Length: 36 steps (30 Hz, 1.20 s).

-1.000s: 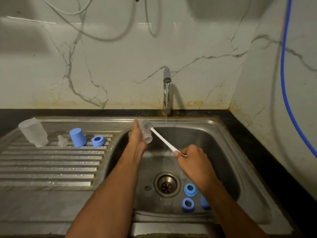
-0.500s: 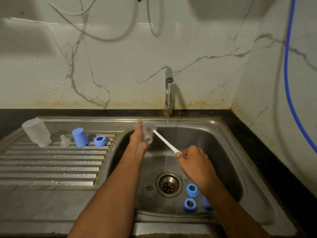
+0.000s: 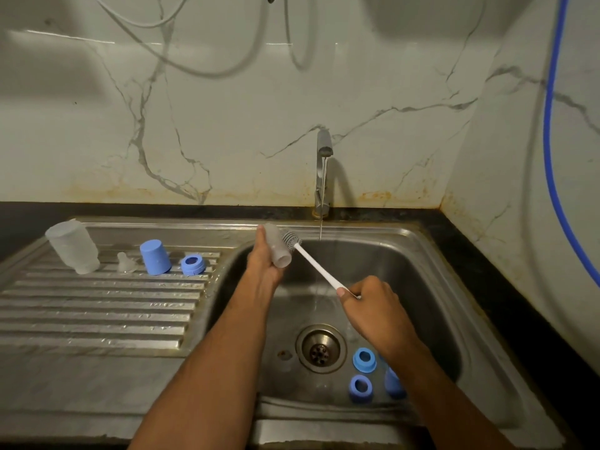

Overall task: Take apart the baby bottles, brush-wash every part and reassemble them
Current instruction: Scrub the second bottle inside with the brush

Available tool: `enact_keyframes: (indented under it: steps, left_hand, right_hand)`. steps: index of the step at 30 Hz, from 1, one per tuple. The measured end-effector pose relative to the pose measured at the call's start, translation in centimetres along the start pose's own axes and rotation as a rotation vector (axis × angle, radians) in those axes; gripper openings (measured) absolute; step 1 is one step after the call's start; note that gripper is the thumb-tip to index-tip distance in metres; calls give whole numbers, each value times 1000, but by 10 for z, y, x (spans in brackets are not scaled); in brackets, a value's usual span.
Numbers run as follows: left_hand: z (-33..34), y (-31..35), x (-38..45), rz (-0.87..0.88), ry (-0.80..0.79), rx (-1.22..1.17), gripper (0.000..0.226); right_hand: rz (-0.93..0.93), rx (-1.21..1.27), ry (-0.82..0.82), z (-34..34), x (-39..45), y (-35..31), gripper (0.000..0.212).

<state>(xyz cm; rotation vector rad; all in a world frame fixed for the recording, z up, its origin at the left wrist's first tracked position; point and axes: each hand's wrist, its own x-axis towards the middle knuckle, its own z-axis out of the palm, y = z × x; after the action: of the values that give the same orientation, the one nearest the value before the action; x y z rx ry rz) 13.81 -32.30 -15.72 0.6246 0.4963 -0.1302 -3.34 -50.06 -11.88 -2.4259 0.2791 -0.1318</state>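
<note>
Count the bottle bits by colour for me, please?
Blue: 5, a cap and ring on the drainboard, two rings and a half-hidden piece in the basin.
Clear: 3, bottle, teat, held bottle.
Total: 8.

On the ribbed steel drainboard [image 3: 97,306], 4 parts are set in a row: a clear bottle [image 3: 73,246], a teat [image 3: 125,263], a blue cap [image 3: 155,257] and a blue ring [image 3: 193,264].
</note>
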Motion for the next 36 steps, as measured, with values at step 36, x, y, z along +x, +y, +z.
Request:
enact_keyframes:
  steps: [36]
  left_hand:
    - [3, -17, -32, 491, -71, 1091, 46]
  right_hand:
    - [123, -161, 35, -39, -2, 11, 33]
